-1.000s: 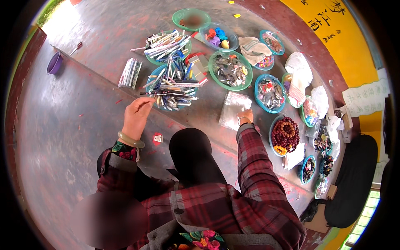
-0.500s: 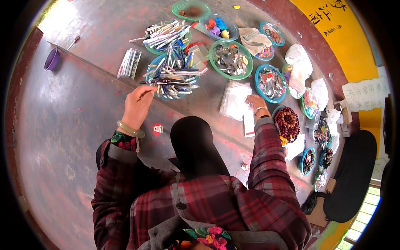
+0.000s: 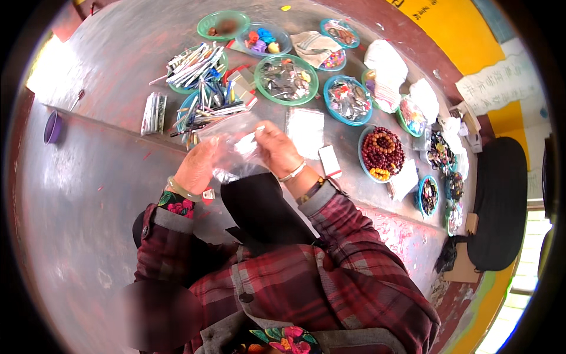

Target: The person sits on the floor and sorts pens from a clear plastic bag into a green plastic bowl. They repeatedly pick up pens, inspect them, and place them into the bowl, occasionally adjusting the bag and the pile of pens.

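Both hands hold a clear plastic bag [image 3: 234, 154] in front of my body. My left hand [image 3: 196, 169] is closed on the bag's left side. On its other side, the fingers of my right hand [image 3: 279, 152] pinch its upper edge, where a bright white patch shows. The bag is see-through and creased, and I cannot tell whether anything is inside. Just beyond it, several pens [image 3: 215, 99] lie heaped in a blue basket [image 3: 181, 115], partly hidden by the bag. A flat stack of clear bags [image 3: 305, 131] lies to the right of my right hand.
A bundle of wrapped pens [image 3: 154, 113] lies left of the baskets. Green and blue baskets, including a green basket of small packets [image 3: 286, 79], spread across the far side. Red-brown beads [image 3: 382, 150] fill a basket at right. A purple bowl [image 3: 53, 127] stands far left.
My right hand has come left from the bag stack with a clear bag. My left hand has moved from beside the pens onto that bag. The view has swung right.
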`<state>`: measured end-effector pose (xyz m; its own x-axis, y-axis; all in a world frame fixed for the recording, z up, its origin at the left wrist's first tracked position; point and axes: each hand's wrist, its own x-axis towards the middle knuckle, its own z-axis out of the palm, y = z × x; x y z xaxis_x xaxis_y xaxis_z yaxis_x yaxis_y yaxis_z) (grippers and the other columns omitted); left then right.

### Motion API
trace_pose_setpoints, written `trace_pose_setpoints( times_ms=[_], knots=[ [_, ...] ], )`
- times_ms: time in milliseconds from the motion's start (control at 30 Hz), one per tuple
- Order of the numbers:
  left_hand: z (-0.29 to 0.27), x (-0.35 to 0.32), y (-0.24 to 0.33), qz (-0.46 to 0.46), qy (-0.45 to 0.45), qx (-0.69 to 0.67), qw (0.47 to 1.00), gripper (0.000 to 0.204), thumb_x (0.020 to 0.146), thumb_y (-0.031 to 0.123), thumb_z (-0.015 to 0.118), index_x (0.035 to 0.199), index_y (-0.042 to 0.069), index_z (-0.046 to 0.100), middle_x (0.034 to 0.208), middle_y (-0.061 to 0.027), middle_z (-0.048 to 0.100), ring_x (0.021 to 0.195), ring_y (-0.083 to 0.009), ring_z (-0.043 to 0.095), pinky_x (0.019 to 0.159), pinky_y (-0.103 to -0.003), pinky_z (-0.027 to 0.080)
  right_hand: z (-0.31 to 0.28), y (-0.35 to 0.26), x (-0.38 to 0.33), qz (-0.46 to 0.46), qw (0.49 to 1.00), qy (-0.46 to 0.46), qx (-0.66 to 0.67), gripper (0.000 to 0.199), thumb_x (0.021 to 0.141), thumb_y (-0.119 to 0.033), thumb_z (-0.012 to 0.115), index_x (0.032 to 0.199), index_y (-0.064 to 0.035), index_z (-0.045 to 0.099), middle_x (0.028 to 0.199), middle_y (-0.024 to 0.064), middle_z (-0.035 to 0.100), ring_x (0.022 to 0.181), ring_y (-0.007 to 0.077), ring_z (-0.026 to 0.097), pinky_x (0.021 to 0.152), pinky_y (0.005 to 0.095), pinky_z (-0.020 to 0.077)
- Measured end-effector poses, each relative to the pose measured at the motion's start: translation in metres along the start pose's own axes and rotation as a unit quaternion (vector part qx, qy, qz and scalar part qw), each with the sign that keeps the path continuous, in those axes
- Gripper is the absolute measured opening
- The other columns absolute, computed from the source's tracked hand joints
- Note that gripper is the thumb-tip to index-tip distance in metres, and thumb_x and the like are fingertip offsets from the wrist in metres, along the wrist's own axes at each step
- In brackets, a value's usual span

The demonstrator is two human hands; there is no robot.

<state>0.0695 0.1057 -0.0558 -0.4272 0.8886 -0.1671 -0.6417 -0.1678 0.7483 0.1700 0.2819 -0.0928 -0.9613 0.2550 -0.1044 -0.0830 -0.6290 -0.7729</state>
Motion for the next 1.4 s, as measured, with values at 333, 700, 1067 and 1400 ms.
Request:
trace_pose_setpoints(
  times_ms=[333, 700, 1067, 1400],
  knots=[
    [-0.022, 0.007, 0.002, 0.053, 0.154, 0.089, 0.983, 0.024, 0.091, 0.014, 0.052, 0.110, 0.000, 0.057, 0.099, -0.0128, 0.065, 0.090, -0.0204, 0.063, 0.078, -0.031, 0.049, -0.158, 0.022, -0.045, 0.076, 0.767, 0.273, -0.575, 0.032, 0.080, -0.021, 0.060, 0.110, -0.0083, 0.055, 0.101, 0.0138, 0.063, 0.088, 0.0281, 0.063, 0.074, 0.0365, 0.0495],
    [-0.024, 0.001, 0.011, 0.061, 0.179, 0.095, 0.977, 0.024, 0.090, 0.014, 0.052, 0.111, 0.004, 0.058, 0.097, -0.0119, 0.065, 0.091, -0.0194, 0.063, 0.077, -0.028, 0.047, -0.249, 0.047, -0.119, 0.105, 0.430, 0.186, -0.877, 0.040, 0.079, -0.012, 0.053, 0.119, -0.0155, 0.052, 0.135, 0.0170, 0.037, 0.127, 0.0330, 0.035, 0.094, 0.0499, 0.0372],
    [-0.034, -0.002, 0.008, 0.062, 0.185, 0.103, 0.975, 0.025, 0.090, 0.014, 0.052, 0.112, 0.004, 0.058, 0.097, -0.0106, 0.066, 0.090, -0.0181, 0.063, 0.077, -0.028, 0.046, -0.286, 0.013, -0.098, 0.185, 0.432, 0.313, -0.825, 0.032, 0.086, -0.015, 0.046, 0.117, -0.0105, 0.050, 0.117, 0.0136, 0.049, 0.111, 0.0335, 0.048, 0.094, 0.0407, 0.0413],
    [-0.031, -0.005, 0.028, 0.188, 0.244, 0.070, 0.949, 0.019, 0.089, 0.008, 0.053, 0.105, 0.002, 0.060, 0.096, -0.0065, 0.062, 0.085, -0.0190, 0.063, 0.070, -0.027, 0.048, -0.185, 0.040, 0.063, -0.061, 0.637, 0.110, -0.761, 0.044, 0.076, -0.024, 0.060, 0.115, -0.0040, 0.055, 0.117, 0.0189, 0.055, 0.108, 0.0331, 0.052, 0.093, 0.0395, 0.0412]
  ],
)
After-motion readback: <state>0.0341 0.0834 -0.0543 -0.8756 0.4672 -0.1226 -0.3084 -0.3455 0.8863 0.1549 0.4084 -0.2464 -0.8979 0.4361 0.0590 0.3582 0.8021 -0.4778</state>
